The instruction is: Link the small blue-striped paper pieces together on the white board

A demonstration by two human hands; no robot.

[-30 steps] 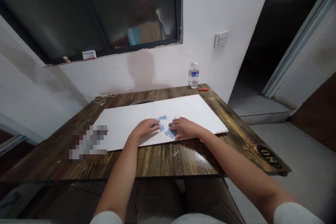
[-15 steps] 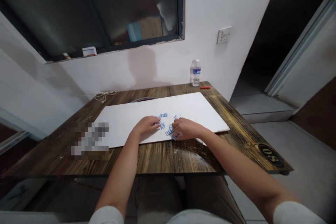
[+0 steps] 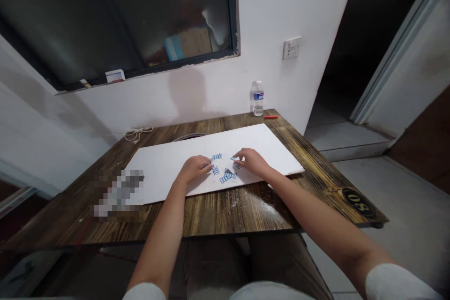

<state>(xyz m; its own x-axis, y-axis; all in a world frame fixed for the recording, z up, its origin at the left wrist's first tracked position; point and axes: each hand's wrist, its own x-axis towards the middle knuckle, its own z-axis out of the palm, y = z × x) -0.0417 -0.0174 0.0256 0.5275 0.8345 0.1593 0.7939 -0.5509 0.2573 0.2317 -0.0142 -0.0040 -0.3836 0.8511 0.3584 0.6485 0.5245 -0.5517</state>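
Two hands [image 3: 193, 169] [image 3: 251, 161], one white board [image 3: 168, 173], one water bottle [image 3: 258, 99].

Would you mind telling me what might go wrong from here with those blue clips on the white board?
The blue paper clips lie close together, so they might hook onto one another. The left hand has its fingertips at the clips and the right hand is right beside one, so a slight brush could knock some aside. The white board appears to lie loose on the wooden table, so it may shift if pressed, though the pictures cannot confirm this.
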